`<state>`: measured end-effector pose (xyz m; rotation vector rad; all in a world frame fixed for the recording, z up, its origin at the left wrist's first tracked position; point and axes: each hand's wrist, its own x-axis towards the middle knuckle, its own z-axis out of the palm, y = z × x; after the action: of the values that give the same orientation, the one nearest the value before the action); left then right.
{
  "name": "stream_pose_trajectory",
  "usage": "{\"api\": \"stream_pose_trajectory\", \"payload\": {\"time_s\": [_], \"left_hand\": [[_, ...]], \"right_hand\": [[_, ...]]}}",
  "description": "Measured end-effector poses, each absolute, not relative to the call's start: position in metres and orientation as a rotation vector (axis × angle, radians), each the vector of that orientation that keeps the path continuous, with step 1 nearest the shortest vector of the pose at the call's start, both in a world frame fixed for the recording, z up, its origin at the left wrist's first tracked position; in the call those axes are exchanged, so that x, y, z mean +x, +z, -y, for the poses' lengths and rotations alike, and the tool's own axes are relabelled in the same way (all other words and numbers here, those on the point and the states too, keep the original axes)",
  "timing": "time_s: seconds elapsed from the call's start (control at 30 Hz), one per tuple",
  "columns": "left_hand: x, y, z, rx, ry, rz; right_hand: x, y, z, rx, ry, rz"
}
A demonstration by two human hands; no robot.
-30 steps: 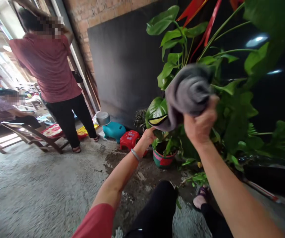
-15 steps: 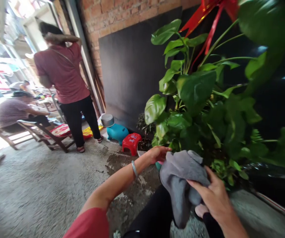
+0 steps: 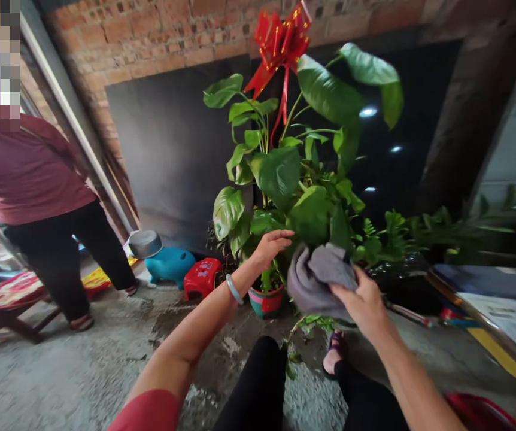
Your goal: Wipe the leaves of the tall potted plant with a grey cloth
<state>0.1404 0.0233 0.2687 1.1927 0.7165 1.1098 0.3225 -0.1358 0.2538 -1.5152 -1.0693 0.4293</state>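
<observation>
My right hand (image 3: pixel 366 293) grips a grey cloth (image 3: pixel 325 278), which hangs bunched and folded before the lower leaves of a large potted plant (image 3: pixel 278 176). To its left, my left hand (image 3: pixel 271 246) reaches out with fingers stretched, holding nothing that I can see. Its fingertips are close to a broad green leaf (image 3: pixel 309 212); whether they touch it I cannot tell. A bracelet (image 3: pixel 234 290) circles the left wrist. The plant's red and green pot (image 3: pixel 267 301) stands on the floor, and a shiny red bow (image 3: pixel 282 45) sits at the top of the plant.
Left of the pot are a red plastic stool (image 3: pixel 202 277), a blue animal-shaped seat (image 3: pixel 170 265) and a metal pot (image 3: pixel 145 243). A person (image 3: pixel 46 197) stands at the left beside a wooden chair (image 3: pixel 11 308). A table-like panel (image 3: pixel 495 311) lies at the right.
The view has swung to the right, bringing the whole plant and its pot into sight. My left hand has come away from the cloth, which my right hand still holds.
</observation>
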Motion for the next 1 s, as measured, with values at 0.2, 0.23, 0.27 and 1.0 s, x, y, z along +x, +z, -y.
{"api": "stream_pose_trajectory", "payload": {"time_s": [0.2, 0.23, 0.27, 1.0], "left_hand": [[0.154, 0.259, -0.02, 1.249, 1.029, -0.739], [0.159, 0.261, -0.018, 1.273, 1.051, -0.694], [0.165, 0.263, -0.016, 1.304, 1.08, -0.646], [0.208, 0.199, -0.011, 1.13, 0.979, -0.879]], "right_hand": [[0.391, 0.294, 0.161, -1.45, -0.106, 0.563], [0.4, 0.31, 0.149, -1.364, -0.299, 0.508], [0.406, 0.323, 0.135, -1.338, -0.396, 0.545], [0.39, 0.241, 0.066, -1.612, 0.128, 1.015]]}}
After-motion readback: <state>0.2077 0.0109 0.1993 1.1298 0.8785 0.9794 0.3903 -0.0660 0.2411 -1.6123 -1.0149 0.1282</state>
